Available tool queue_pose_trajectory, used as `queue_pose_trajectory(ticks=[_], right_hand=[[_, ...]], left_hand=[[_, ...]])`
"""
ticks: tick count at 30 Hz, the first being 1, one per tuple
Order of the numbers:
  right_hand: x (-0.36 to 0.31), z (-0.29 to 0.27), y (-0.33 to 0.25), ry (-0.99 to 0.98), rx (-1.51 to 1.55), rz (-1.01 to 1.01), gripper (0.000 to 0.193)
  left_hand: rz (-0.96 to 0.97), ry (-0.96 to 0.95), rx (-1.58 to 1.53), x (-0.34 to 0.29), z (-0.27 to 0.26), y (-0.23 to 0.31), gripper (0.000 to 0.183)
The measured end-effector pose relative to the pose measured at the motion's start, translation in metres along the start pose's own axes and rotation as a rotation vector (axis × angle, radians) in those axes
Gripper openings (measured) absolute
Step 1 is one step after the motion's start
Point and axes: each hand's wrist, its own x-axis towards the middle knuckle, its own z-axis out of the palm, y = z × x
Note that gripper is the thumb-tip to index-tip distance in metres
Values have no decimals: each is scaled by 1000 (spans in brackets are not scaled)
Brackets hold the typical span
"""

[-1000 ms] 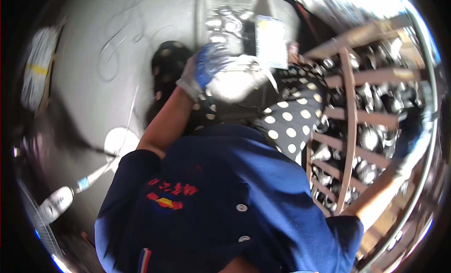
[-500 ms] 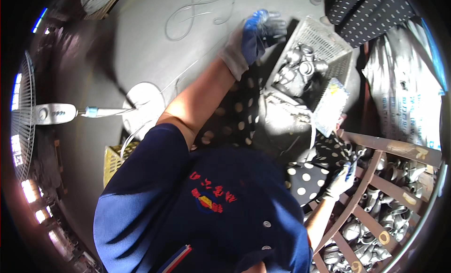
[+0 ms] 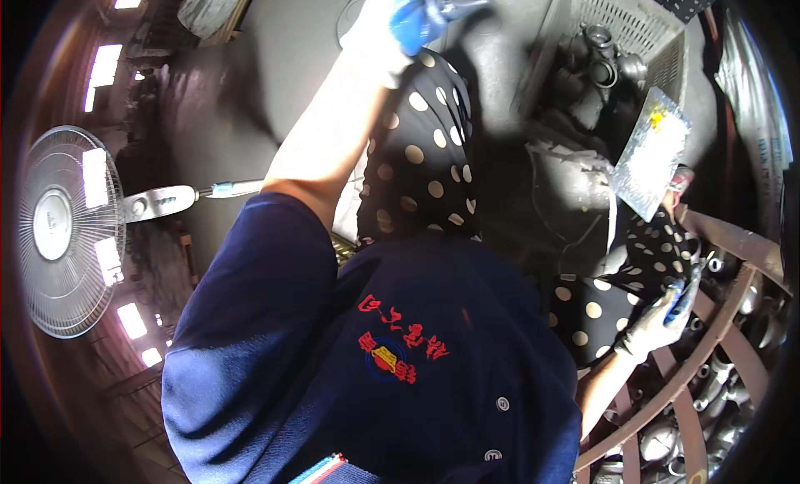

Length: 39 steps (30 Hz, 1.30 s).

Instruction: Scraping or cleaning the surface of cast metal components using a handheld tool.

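Observation:
My left hand point(image 3: 421, 17), in a white glove with blue-coated fingers, is stretched out at the top edge, partly cut off and blurred. Its fingers are extended, and I see nothing in them. To its right stands a pale slotted plastic crate point(image 3: 667, 59) with several grey metal pipe fittings point(image 3: 600, 72) inside. Low at the right is my right hand point(image 3: 658, 321), gloved alike, beside my dotted trouser leg and a brown metal rack. Its fingers are closed around something slim and shiny that I cannot make out.
Behind the bars of the curved brown rack point(image 3: 737, 296) lie many metal castings point(image 3: 658, 438). A shiny pale sheet point(image 3: 654, 155) with a yellow mark leans by the crate. A greyish-white container point(image 3: 575, 188) sits before it. A standing fan point(image 3: 54, 226) is at the left.
The view has tilted, so the crate and rack sit farther right and the fan shows more fully. My left hand has moved away from the crate, up and left. My right hand stays beside the rack.

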Motion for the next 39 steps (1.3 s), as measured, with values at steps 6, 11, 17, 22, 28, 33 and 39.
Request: queue_pose_trajectory(ticks=[6,11,17,22,28,33,39], right_hand=[[-2,-1,8,56,105,20,29],[-8,-5,18,69,112,76,31],[-11,-7,29,87,111,68,33],[-10,-11,18,49,192,123,34],[-3,-15,3,-44,135,92,38],[-5,-19,1,-69,-31,200,37],[-6,-16,7,0,-139,57,33]], left_hand=[[46,223,233,-59,-48,13,41],[85,297,180,-83,-63,17,37],[74,216,206,-77,-45,14,38],[87,213,240,-64,-16,-8,39],[73,-7,192,3,15,-78,31],[719,-435,1195,85,15,-148,22],[8,258,1192,155,-1,-238,43]])
